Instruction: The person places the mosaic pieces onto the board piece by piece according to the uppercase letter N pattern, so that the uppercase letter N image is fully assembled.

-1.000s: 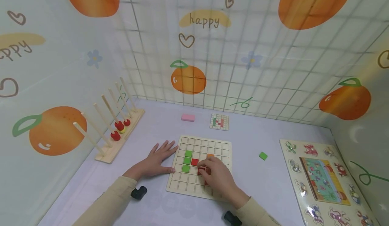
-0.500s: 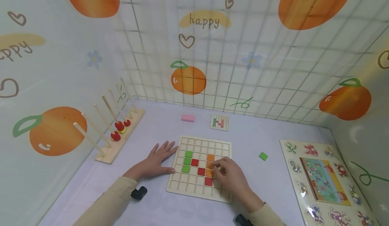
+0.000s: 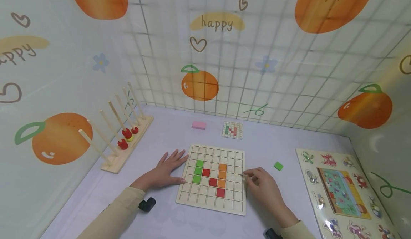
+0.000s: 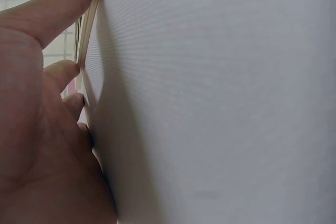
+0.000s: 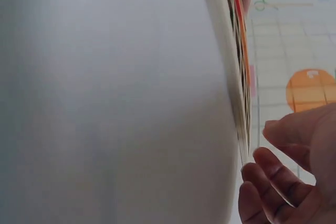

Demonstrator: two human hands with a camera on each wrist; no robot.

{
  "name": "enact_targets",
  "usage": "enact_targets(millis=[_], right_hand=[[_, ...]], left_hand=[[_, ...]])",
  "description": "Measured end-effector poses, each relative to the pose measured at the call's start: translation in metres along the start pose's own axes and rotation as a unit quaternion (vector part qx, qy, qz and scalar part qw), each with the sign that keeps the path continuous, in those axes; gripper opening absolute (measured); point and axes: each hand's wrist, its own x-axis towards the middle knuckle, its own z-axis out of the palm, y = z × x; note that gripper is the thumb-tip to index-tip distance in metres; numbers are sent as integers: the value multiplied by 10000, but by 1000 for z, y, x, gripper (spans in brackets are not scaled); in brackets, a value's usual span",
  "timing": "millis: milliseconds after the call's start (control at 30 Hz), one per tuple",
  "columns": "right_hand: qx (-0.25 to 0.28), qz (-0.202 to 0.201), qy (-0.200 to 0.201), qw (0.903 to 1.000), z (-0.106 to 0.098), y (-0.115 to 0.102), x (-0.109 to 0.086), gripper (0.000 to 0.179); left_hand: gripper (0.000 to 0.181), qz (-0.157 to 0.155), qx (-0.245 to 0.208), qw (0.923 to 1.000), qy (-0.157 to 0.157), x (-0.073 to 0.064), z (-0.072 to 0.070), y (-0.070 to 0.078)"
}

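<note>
A wooden grid board (image 3: 236,189) lies flat on the table, with green tiles (image 3: 198,171) at its left, red tiles (image 3: 213,182) stepping down diagonally, and orange tiles (image 3: 222,175) in a column. My left hand (image 3: 163,170) rests palm down by the board's left edge, fingers spread, thumb tip touching the rim. Just off the right edge is my right hand (image 3: 262,185); its fingers are loosely bent, and in the right wrist view thumb and fingertips (image 5: 266,157) stand apart with nothing between them. Beyond it lies one loose green tile (image 3: 278,166).
Behind the board sit a small pattern card (image 3: 232,130) and a pink block (image 3: 199,125). A wooden peg rack (image 3: 118,159) with red and yellow beads stands at left. An animal puzzle board (image 3: 311,192) occupies the right side.
My right hand has moved right, from over the red and orange tiles to beyond the board's right edge, uncovering those tiles. My left hand has stayed in place.
</note>
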Motion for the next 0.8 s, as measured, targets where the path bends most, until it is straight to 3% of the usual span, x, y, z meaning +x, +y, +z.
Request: enact_targets(millis=[267, 800], right_hand=[[-363, 295, 141, 9988, -16, 22, 7, 23], [-256, 813, 546, 9949, -44, 64, 21, 30]], left_hand=[[97, -68, 12, 10000, -43, 0, -2, 4], [97, -84, 52, 9999, -32, 0, 0, 2]])
